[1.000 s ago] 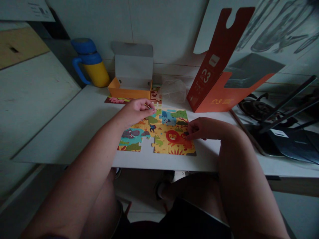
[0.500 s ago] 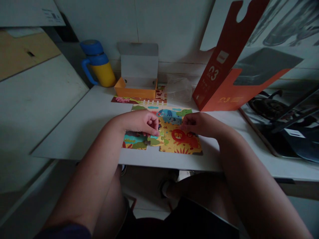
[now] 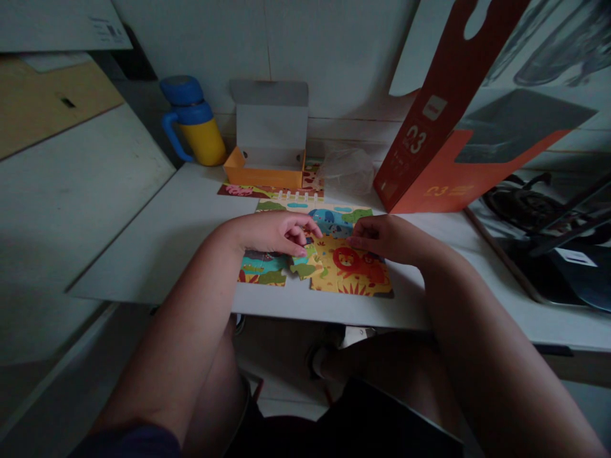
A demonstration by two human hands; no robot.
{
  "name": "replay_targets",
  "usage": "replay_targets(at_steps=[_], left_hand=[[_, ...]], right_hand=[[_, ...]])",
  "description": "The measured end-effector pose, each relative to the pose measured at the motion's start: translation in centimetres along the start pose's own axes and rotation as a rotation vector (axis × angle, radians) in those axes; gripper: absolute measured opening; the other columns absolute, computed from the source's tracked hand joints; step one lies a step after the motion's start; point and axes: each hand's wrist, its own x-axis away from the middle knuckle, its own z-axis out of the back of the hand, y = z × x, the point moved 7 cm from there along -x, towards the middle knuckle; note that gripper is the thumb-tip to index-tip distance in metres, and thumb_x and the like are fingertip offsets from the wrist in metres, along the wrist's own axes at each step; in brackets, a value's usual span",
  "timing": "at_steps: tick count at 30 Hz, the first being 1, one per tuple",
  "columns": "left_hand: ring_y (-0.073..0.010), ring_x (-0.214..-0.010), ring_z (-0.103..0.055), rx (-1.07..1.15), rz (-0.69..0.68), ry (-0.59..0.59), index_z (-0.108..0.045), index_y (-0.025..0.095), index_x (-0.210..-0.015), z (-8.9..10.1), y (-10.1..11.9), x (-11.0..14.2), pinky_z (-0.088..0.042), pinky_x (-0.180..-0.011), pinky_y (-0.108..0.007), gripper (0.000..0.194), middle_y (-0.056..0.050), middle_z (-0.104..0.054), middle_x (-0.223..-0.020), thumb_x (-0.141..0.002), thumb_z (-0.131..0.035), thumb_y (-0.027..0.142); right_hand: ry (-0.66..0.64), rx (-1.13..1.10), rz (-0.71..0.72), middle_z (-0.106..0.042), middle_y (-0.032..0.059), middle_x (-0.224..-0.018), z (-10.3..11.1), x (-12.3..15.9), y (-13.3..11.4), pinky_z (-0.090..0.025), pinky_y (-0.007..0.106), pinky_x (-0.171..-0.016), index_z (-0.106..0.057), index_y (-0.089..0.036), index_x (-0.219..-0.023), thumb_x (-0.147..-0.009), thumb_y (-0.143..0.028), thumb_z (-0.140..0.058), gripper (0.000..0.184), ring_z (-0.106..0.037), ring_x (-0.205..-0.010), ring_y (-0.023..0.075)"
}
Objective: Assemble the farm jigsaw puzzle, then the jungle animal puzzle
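A jigsaw puzzle (image 3: 351, 280) with a red lion and blue elephants lies partly joined on the white table. Just left of the lion, a green and blue puzzle piece (image 3: 305, 266) sits askew in a gap. My left hand (image 3: 286, 234) is over it, thumb at the piece's upper edge, index finger stretched out and apart from the thumb. Left of that piece is a joined section (image 3: 262, 270) with a river scene, partly under my left hand. My right hand (image 3: 375, 235) rests at the puzzle's right side, fingers curled and thumb low on it; anything between them is hidden.
Behind the puzzle stand an open orange box (image 3: 265, 175), a clear plastic bag (image 3: 346, 168) and more puzzle pieces (image 3: 243, 191). A blue and yellow flask (image 3: 195, 124) is at the back left. On the right are a tall orange carton (image 3: 429, 172) and a dark tray (image 3: 534, 254).
My left index finger has stretched away from the thumb, loosening the pinch. The green and blue piece now sits more turned. My right hand has stayed put; the view has shifted slightly.
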Motion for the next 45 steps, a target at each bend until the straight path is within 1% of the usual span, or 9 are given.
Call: replay_targets(at_steps=[2,8,12,15,22,28,32,39,45], left_hand=[[-0.0158,-0.067,-0.071,0.000,-0.002,0.009,-0.081,0.029,-0.114,0.0,0.2,0.0,-0.051,-0.060,-0.024,0.041,-0.001,-0.075,-0.080,-0.073,-0.087,0.023],[-0.0164,-0.067,-0.071,0.025,0.077,-0.065,-0.082,0.027,-0.093,-0.3,-0.5,0.1,-0.053,-0.061,-0.025,0.024,-0.002,-0.078,-0.079,-0.070,-0.089,0.024],[-0.0165,-0.066,-0.071,0.018,0.098,-0.115,-0.083,0.028,-0.087,-0.5,-0.7,0.3,-0.053,-0.062,-0.025,0.023,-0.002,-0.080,-0.080,-0.066,-0.092,0.026],[-0.0172,-0.065,-0.070,0.018,0.118,-0.124,-0.084,0.029,-0.084,-0.6,-0.7,0.3,-0.051,-0.061,-0.025,0.022,-0.002,-0.079,-0.077,-0.064,-0.093,0.028],[-0.0170,-0.068,-0.066,-0.087,0.104,-0.119,-0.085,0.029,-0.090,-0.9,-0.9,-0.2,-0.047,-0.064,-0.027,0.018,-0.002,-0.077,-0.078,-0.072,-0.088,0.032],[-0.0166,-0.068,-0.067,-0.107,0.081,-0.085,-0.084,0.029,-0.088,-0.7,-1.3,-0.5,-0.047,-0.065,-0.027,0.017,-0.002,-0.079,-0.082,-0.072,-0.089,0.031],[-0.0163,-0.065,-0.065,-0.100,0.116,-0.064,-0.084,0.027,-0.085,-0.4,-1.4,-0.5,-0.046,-0.062,-0.027,0.019,-0.001,-0.077,-0.076,-0.067,-0.092,0.031],[-0.0138,-0.071,-0.062,-0.246,0.205,-0.098,-0.078,0.019,-0.096,-0.1,-1.9,-0.3,-0.046,-0.068,-0.027,0.030,-0.002,-0.075,-0.084,-0.075,-0.087,0.037],[-0.0134,-0.071,-0.059,-0.249,0.188,-0.116,-0.074,0.018,-0.100,-0.2,-2.0,-0.4,-0.047,-0.069,-0.028,0.034,0.000,-0.071,-0.082,-0.075,-0.087,0.039]], right_hand=[[0.002,0.010,0.009,-0.060,-0.0016,-0.069,0.0,0.0,0.0,-0.033,0.031,-0.059,-0.064,-0.023,-0.084,-0.090,-0.063,-0.063,0.040,-0.046,-0.063,0.0155],[-0.010,0.011,-0.002,-0.061,-0.0015,-0.069,-0.1,0.0,0.2,-0.034,0.031,-0.059,-0.065,-0.024,-0.085,-0.089,-0.061,-0.065,0.038,-0.048,-0.063,0.0160],[-0.008,0.045,0.006,-0.062,-0.0012,-0.070,-0.1,-0.1,0.0,-0.034,0.031,-0.060,-0.065,-0.024,-0.084,-0.090,-0.059,-0.065,0.036,-0.048,-0.063,0.0158],[-0.020,0.049,-0.001,-0.064,-0.0007,-0.071,-0.1,-0.1,-0.1,-0.035,0.031,-0.060,-0.066,-0.023,-0.085,-0.090,-0.057,-0.064,0.034,-0.050,-0.064,0.0160],[-0.022,0.060,0.012,-0.064,-0.0008,-0.071,-0.2,-0.1,-0.2,-0.035,0.032,-0.060,-0.067,-0.023,-0.086,-0.091,-0.058,-0.064,0.035,-0.051,-0.063,0.0162],[-0.017,0.044,0.025,-0.066,-0.0004,-0.072,-0.3,-0.1,0.2,-0.034,0.031,-0.060,-0.068,-0.024,-0.087,-0.092,-0.059,-0.064,0.036,-0.051,-0.064,0.0164],[-0.023,0.040,0.028,-0.066,-0.0001,-0.072,-0.3,-0.1,0.1,-0.035,0.031,-0.060,-0.068,-0.024,-0.086,-0.092,-0.058,-0.063,0.035,-0.052,-0.064,0.0164],[-0.012,0.050,0.025,-0.066,-0.0003,-0.070,-0.4,-0.1,0.1,-0.035,0.031,-0.058,-0.069,-0.023,-0.087,-0.092,-0.055,-0.063,0.033,-0.052,-0.061,0.0160],[-0.015,0.060,0.036,-0.068,0.0006,-0.072,-0.3,-0.1,-0.1,-0.035,0.032,-0.059,-0.070,-0.023,-0.087,-0.092,-0.056,-0.064,0.033,-0.052,-0.062,0.0162]])
